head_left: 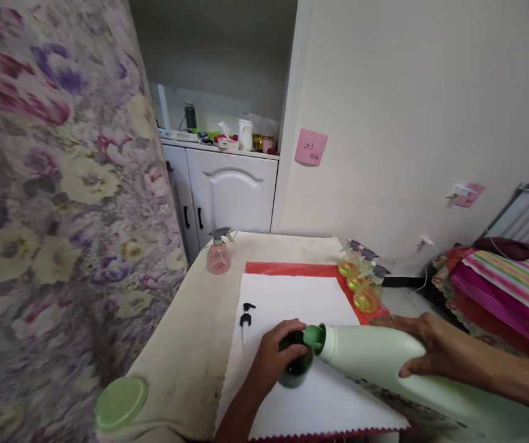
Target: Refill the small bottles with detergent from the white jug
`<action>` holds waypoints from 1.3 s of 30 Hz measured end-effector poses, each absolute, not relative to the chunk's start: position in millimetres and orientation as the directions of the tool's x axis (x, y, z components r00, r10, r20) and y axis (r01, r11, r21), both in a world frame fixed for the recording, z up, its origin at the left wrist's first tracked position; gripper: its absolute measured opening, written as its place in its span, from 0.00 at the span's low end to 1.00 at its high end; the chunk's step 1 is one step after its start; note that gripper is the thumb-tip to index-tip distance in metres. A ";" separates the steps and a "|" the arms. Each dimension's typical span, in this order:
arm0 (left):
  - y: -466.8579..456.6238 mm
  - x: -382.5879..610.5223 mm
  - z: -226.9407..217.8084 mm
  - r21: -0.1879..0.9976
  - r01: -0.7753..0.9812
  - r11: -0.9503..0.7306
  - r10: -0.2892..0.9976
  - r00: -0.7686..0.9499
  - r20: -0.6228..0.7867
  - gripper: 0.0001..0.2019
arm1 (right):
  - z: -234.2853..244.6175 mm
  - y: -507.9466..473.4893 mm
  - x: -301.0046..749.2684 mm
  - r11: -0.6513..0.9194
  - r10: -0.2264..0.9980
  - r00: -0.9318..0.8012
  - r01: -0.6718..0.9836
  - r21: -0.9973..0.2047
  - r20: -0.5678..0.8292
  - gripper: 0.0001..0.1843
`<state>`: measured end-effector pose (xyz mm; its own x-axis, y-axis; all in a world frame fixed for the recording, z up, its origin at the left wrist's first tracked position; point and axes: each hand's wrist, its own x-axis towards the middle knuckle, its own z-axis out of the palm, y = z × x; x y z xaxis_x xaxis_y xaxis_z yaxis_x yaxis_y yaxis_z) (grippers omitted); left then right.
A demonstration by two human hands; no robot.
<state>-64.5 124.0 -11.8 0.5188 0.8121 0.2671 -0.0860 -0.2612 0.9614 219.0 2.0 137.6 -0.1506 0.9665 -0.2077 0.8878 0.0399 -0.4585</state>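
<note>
Large bottle, pale green, tipped sideways, with darker green spout.

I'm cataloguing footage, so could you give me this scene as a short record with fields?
left hand: around the dark green bottle
right hand: gripping the large pale green bottle, tipped
bottle mouth: at the top of the dark green bottle; liquid flow not visible
loose part: black pump head, lying on the white sheet
far left: pink bottle, upright
far right: yellow bottles, grouped together
</note>
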 end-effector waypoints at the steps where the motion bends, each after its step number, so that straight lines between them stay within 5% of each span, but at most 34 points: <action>1: 124.9 -64.2 -12.9 0.960 -0.098 -0.261 0.809 0.521 0.273 0.17 | 139.1 2.6 217.4 0.043 0.965 -0.153 0.896 -0.443 -0.215 0.33; 39: 128.1 -61.9 -8.7 0.944 -0.171 -0.282 0.775 0.540 0.329 0.10 | 182.7 17.2 187.4 0.078 0.939 -0.141 0.975 -0.207 -0.312 0.31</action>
